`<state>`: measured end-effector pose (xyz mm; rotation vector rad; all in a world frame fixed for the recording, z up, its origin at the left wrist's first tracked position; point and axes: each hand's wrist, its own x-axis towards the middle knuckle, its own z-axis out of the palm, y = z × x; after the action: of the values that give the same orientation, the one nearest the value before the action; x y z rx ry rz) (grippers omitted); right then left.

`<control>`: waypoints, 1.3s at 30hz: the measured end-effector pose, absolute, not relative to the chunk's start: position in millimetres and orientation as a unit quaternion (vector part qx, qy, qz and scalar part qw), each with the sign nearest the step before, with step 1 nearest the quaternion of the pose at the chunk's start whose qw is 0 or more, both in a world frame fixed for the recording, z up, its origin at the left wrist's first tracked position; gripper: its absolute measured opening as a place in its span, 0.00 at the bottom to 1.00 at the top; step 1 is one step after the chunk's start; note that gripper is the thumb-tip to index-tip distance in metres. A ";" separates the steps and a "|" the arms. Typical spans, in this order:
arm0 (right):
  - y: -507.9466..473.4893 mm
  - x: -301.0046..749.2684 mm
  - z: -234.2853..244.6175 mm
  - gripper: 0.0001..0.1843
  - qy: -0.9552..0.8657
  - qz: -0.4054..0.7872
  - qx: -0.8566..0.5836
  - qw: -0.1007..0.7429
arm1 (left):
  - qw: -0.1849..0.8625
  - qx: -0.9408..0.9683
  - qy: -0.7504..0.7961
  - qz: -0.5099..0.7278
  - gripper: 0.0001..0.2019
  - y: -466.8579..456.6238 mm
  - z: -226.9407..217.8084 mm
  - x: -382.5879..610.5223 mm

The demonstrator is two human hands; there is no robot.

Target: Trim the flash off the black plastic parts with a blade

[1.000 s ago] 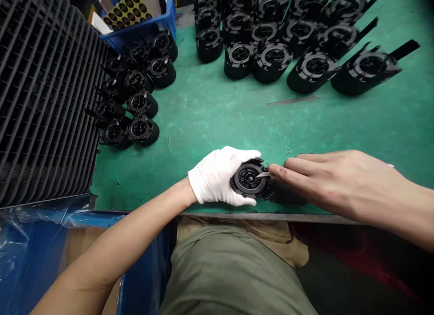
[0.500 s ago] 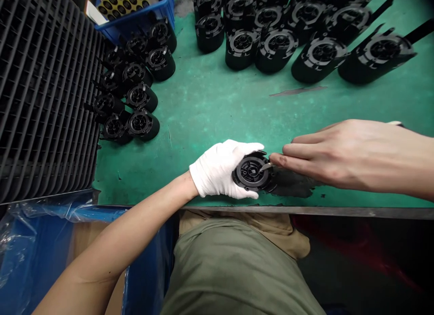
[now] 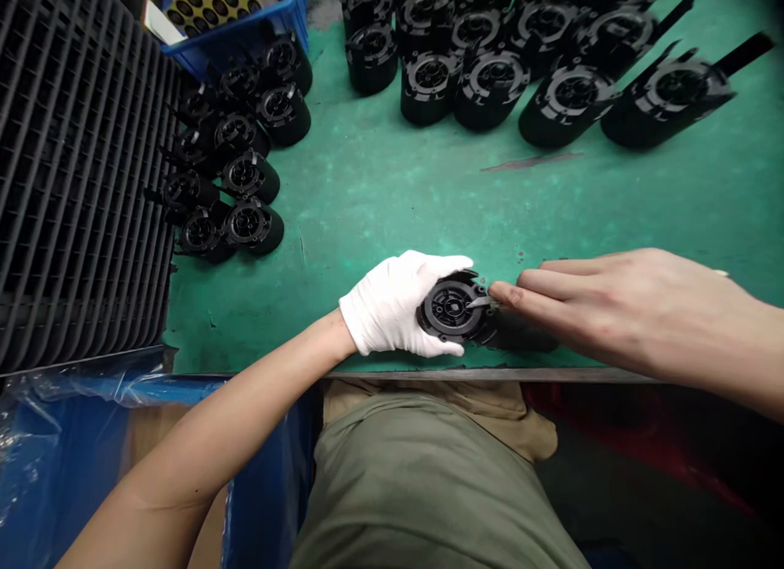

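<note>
A round black moulded plastic housing, ribbed and spoked across its face, is held near the front edge of the green counter. It is gripped from the left by the white-gloved left hand, which is curled around its rim. A small silver blade appears to be pinched by the bare right hand, its fingers drawn closely together, and the tip is set against the housing's face from the right, near the centre. The long axis seems to run back from the face toward the right, though the body is lost in shadow. Rows of similar black housings are stood farther off, beside a black slatted rack.
</note>
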<state>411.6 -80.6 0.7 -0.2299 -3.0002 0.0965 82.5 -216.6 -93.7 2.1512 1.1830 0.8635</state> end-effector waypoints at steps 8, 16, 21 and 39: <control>-72.1 402.3 1.4 0.24 -0.995 -0.017 0.030 0.098 | 0.278 0.797 0.441 0.304 0.60 -215.1 -88.5 82.2; -80.9 402.6 -5.9 0.18 -0.992 0.002 -0.018 0.124 | 0.288 0.791 0.443 0.308 0.62 -214.4 -90.9 84.0; -93.8 401.1 -6.7 0.20 -0.991 0.029 -0.042 0.121 | 0.296 0.786 0.446 0.309 0.61 -215.0 -88.5 84.7; -93.5 409.0 1.8 0.13 -0.980 0.077 -0.113 0.143 | 0.291 0.786 0.457 0.298 0.65 -215.7 -90.7 85.4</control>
<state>409.0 -93.5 1.8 -0.3256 -2.8283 0.2211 85.4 -215.7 -90.7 2.0956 1.2185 0.7956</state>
